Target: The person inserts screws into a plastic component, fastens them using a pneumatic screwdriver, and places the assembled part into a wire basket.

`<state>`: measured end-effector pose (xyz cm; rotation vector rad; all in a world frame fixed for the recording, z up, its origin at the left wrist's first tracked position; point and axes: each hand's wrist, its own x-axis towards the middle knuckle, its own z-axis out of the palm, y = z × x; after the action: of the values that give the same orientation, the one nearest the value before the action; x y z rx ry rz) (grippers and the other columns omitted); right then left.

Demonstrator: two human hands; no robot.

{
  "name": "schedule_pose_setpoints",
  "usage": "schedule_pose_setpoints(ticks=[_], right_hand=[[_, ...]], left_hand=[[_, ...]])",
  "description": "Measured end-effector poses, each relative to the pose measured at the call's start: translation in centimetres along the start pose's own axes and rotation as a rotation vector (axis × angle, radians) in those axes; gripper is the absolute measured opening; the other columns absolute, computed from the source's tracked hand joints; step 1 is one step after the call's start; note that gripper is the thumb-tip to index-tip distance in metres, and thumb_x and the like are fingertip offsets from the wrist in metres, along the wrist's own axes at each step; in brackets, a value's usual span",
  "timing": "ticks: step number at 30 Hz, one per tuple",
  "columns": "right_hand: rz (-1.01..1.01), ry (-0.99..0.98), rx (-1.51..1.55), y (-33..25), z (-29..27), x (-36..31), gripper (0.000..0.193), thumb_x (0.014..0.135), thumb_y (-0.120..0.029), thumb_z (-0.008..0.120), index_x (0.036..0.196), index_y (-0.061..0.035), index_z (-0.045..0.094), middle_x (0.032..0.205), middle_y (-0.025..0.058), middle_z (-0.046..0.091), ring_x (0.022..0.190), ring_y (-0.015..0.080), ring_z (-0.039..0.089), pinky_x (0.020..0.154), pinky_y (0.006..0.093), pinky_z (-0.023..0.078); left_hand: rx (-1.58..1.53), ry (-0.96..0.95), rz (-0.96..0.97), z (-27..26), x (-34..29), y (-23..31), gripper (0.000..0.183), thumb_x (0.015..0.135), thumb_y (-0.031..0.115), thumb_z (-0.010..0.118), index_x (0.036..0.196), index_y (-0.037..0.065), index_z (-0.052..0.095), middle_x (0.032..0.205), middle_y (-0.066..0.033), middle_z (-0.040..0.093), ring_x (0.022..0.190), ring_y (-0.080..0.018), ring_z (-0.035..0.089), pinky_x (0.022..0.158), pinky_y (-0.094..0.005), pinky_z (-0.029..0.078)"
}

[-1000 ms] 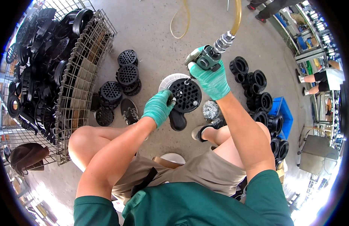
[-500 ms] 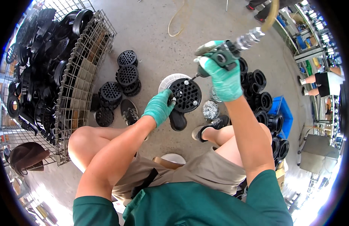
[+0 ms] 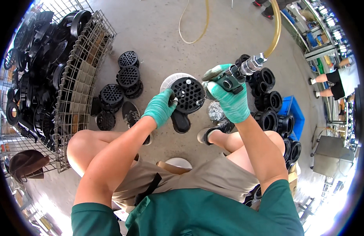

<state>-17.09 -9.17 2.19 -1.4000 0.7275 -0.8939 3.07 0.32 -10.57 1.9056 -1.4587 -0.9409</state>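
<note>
A black round perforated cover (image 3: 186,96) rests over a white round surface (image 3: 166,80), with a black rounded arm (image 3: 181,122) sticking out below it. My left hand (image 3: 160,107), in a green glove, is closed on the cover's left edge. Several shiny bolts or washers show on its face. An air screwdriver (image 3: 230,82) with a metal hose fitting is gripped in my gloved right hand (image 3: 232,98). Its tip points at the bolt (image 3: 199,102) at the cover's lower right; whether they touch, I cannot tell. A round heap of small metal hardware (image 3: 215,111) lies just right of the cover.
A wire cage (image 3: 81,74) full of black parts stands at left. Stacked perforated covers (image 3: 112,94) sit beside it. Black rings (image 3: 267,120) and a blue crate (image 3: 296,114) are at right. The yellowish air hose (image 3: 277,29) runs upward. Another person (image 3: 335,84) stands far right.
My right hand has brought the air screwdriver down, from near the cover's upper bolt to its lower right bolt. The left hand keeps its hold on the cover.
</note>
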Motion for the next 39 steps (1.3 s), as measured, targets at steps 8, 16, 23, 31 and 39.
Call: schedule_pose_setpoints(ticks=[8, 16, 23, 31, 39], right_hand=[[-0.045, -0.078, -0.074, 1.2, 0.3, -0.3, 0.028, 0.082, 0.008, 0.064, 0.106, -0.0058, 0.059, 0.101, 0.0100, 0.071, 0.091, 0.0174, 0.069, 0.082, 0.0335, 0.058], [-0.053, -0.127, -0.075, 2.2, -0.2, -0.2, 0.035, 0.080, 0.018, 0.057, 0.103, -0.0077, 0.055, 0.094, 0.0109, 0.069, 0.084, 0.0160, 0.067, 0.073, 0.0316, 0.057], [-0.085, -0.182, -0.012, 2.6, -0.3, -0.4, 0.036, 0.081, 0.017, 0.059, 0.105, -0.0082, 0.056, 0.099, 0.0102, 0.068, 0.092, 0.0175, 0.068, 0.078, 0.0323, 0.057], [-0.101, -0.199, -0.097, 1.8, -0.2, -0.3, 0.034, 0.082, 0.016, 0.060, 0.106, -0.0075, 0.056, 0.100, 0.0102, 0.068, 0.095, 0.0185, 0.069, 0.081, 0.0329, 0.059], [-0.069, -0.082, -0.003, -1.3, 1.1, 0.5, 0.025, 0.081, 0.008, 0.066, 0.103, -0.0049, 0.064, 0.099, 0.0083, 0.072, 0.092, 0.0157, 0.069, 0.085, 0.0319, 0.058]], left_hand=[[0.044, -0.022, -0.007, -0.1, 0.0, -0.1, 0.023, 0.094, 0.011, 0.070, 0.112, 0.002, 0.058, 0.088, -0.0171, 0.068, 0.076, -0.0288, 0.064, 0.076, -0.0397, 0.053], [0.026, -0.025, -0.002, -0.2, -0.1, -0.4, 0.023, 0.093, 0.011, 0.070, 0.111, 0.002, 0.059, 0.088, -0.0171, 0.069, 0.077, -0.0282, 0.065, 0.077, -0.0394, 0.053], [0.003, -0.028, -0.021, -0.2, 0.0, 0.1, 0.022, 0.095, 0.013, 0.070, 0.111, 0.002, 0.059, 0.089, -0.0175, 0.069, 0.078, -0.0274, 0.065, 0.078, -0.0389, 0.053], [-0.002, -0.024, -0.026, 0.0, -0.1, 0.1, 0.024, 0.095, 0.014, 0.070, 0.112, 0.002, 0.059, 0.088, -0.0175, 0.069, 0.077, -0.0273, 0.064, 0.077, -0.0392, 0.053], [0.002, -0.016, -0.023, -0.2, -0.1, -0.1, 0.025, 0.093, 0.012, 0.073, 0.112, 0.003, 0.059, 0.084, -0.0132, 0.066, 0.075, -0.0237, 0.061, 0.076, -0.0387, 0.052]])
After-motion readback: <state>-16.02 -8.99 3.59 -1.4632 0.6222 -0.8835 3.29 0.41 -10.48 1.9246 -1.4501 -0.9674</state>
